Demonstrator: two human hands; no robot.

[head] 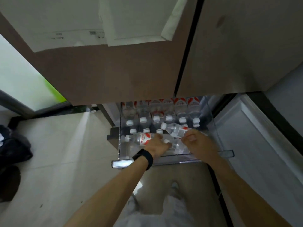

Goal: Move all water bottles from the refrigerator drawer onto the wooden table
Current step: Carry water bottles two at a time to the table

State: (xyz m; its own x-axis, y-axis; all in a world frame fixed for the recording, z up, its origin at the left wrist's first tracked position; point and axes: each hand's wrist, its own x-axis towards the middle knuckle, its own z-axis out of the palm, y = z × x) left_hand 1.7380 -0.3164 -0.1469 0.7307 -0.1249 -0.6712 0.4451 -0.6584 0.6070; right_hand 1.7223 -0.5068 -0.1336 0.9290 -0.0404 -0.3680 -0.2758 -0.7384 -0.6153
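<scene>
clear plastic, head view: my right hand [197, 142] pinches the tilted bottle [176, 130] by its lower half, just past my fingertips. left hand [157, 145] sits on the lying bottle [141, 139]; i can't tell if it grips. both are in the drawer [226, 153]. they look full, heavyish, maybe slick; better to grab mid-body, not the cap.

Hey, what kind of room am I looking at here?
Probably a home kitchen corner: a tall refrigerator with its bottom drawer pulled open, rows of water bottles inside, and a tiled floor underfoot.
</scene>
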